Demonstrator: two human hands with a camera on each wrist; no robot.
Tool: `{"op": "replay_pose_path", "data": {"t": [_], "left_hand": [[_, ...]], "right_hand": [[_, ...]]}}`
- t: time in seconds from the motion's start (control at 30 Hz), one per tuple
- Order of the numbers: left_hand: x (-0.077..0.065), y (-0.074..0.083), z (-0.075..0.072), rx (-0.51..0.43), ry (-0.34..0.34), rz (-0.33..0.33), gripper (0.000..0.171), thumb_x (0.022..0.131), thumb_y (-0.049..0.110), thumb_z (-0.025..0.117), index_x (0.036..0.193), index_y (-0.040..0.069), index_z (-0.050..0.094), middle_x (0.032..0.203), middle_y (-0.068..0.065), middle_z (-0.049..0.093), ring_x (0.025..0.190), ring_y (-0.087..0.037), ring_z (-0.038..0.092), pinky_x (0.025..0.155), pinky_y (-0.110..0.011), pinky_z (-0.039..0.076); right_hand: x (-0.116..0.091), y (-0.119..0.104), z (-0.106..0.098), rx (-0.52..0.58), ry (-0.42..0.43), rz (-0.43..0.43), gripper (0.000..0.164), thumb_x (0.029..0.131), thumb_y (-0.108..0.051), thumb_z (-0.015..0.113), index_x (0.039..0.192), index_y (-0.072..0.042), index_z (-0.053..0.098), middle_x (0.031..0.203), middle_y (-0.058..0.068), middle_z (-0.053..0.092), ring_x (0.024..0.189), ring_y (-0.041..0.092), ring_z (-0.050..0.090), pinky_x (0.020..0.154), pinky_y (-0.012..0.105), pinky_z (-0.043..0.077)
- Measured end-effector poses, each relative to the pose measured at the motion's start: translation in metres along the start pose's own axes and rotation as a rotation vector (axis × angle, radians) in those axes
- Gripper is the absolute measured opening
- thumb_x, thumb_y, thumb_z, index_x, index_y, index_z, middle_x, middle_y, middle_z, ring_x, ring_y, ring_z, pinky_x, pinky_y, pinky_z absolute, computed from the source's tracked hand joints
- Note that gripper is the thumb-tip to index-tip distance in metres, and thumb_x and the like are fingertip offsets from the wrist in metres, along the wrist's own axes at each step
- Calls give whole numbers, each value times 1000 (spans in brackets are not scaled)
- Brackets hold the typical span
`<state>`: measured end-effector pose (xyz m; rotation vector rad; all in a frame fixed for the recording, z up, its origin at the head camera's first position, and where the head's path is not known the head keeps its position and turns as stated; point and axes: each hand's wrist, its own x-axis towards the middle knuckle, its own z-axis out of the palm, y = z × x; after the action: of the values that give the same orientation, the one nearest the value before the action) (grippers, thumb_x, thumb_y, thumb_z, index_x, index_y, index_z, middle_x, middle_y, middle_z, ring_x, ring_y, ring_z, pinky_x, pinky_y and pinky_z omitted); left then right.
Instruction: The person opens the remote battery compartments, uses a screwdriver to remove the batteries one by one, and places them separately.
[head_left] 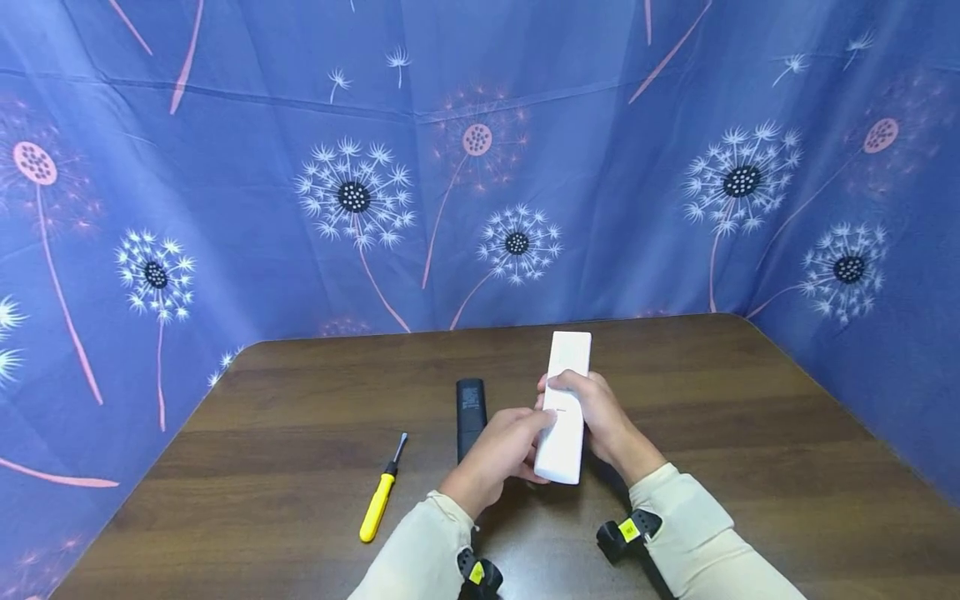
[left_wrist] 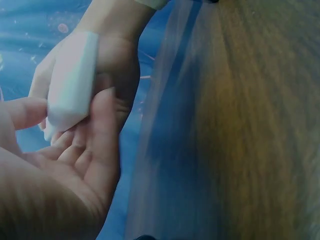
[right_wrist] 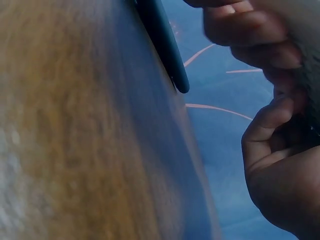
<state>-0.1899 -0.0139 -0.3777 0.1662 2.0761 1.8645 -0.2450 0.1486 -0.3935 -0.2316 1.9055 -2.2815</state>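
A long white remote control (head_left: 567,354) is held above the table, tilted, with a small mark near its middle. My left hand (head_left: 501,457) grips its near left side, thumb on the upper face. From the right, my right hand (head_left: 606,421) holds it farther up, its thumb lying across the face. In the left wrist view the end of the white remote control (left_wrist: 74,82) shows between the left thumb and fingers. The underside is mostly hidden by the fingers. Just left of my left hand, a black remote control (head_left: 471,417) lies on the table, partly covered by that hand.
A screwdriver (head_left: 381,496) with a yellow handle lies on the brown wooden table (head_left: 300,400), left of the black remote control. Behind the table hangs a blue cloth (head_left: 615,183) with a dandelion pattern. Black wrist cameras (head_left: 628,533) sit on both wrists.
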Motion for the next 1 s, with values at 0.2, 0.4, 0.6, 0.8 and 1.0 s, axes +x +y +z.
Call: {"op": "replay_pose_path", "data": {"t": [0.2, 0.4, 0.6, 0.8, 1.0], "left_hand": [[0, -4, 2, -12, 46, 11, 42, 98, 41, 57, 113, 3, 66, 95, -7, 64, 82, -21, 64, 68, -36, 54], [2, -4, 5, -29, 67, -9, 44, 97, 44, 57, 115, 4, 65, 98, -8, 62, 85, -23, 61, 68, -35, 51], [3, -9, 8, -91, 112, -11, 43, 92, 40, 56, 114, 4, 64, 98, -8, 62, 86, -24, 59, 68, -35, 48], [5, -12, 10, -138, 114, -1, 41, 90, 38, 54, 115, 6, 62, 98, -9, 61, 87, -24, 58, 70, -36, 46], [12, -5, 16, -173, 129, 19, 40, 89, 36, 55, 112, 5, 62, 95, -9, 61, 84, -23, 57, 69, -33, 47]], "right_hand": [[-1, 3, 3, 0, 13, 0, 21, 93, -17, 52, 97, -3, 67, 81, 12, 70, 73, 22, 69, 69, 34, 54], [-2, 2, 4, -57, 20, -22, 28, 94, -20, 54, 105, 1, 67, 90, 19, 69, 78, 24, 68, 71, 35, 54], [-1, 8, 6, -119, -13, -57, 40, 95, -22, 59, 122, 7, 64, 101, 20, 68, 85, 25, 67, 73, 35, 54], [-3, 11, 10, -177, 56, -110, 45, 98, -27, 64, 129, 5, 58, 110, 17, 65, 92, 24, 66, 76, 33, 53], [-2, 4, 11, -172, 112, -161, 39, 99, -28, 62, 119, 5, 54, 94, 15, 66, 82, 25, 67, 69, 34, 54]]}}
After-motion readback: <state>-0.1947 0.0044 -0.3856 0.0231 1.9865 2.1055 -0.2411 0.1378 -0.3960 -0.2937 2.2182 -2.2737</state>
